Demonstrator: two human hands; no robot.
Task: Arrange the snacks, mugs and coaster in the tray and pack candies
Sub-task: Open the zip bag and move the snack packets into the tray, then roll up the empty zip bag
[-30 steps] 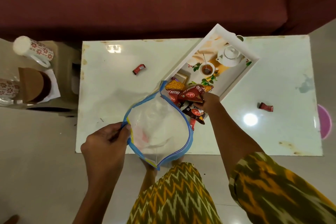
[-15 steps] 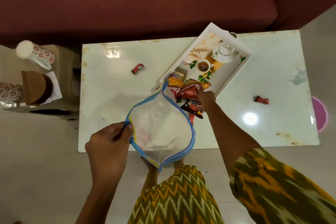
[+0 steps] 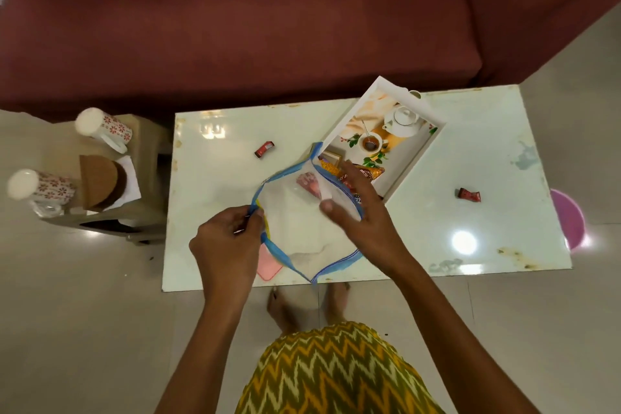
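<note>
The person's left hand (image 3: 228, 239) pinches the left rim of a clear plastic zip bag with a blue seal (image 3: 302, 232), holding its mouth wide above the glossy white table (image 3: 470, 245), while the right hand (image 3: 363, 212) hovers over the opening, fingers spread and gripping nothing. One red-wrapped candy (image 3: 309, 184) lies inside the bag, and two more sit on the table, one to its left (image 3: 264, 149) and one well off to the right (image 3: 469, 195). Just beyond the bag, orange and red snack packets (image 3: 368, 172) lie in the near corner of a white tea-print tray (image 3: 417, 163).
</note>
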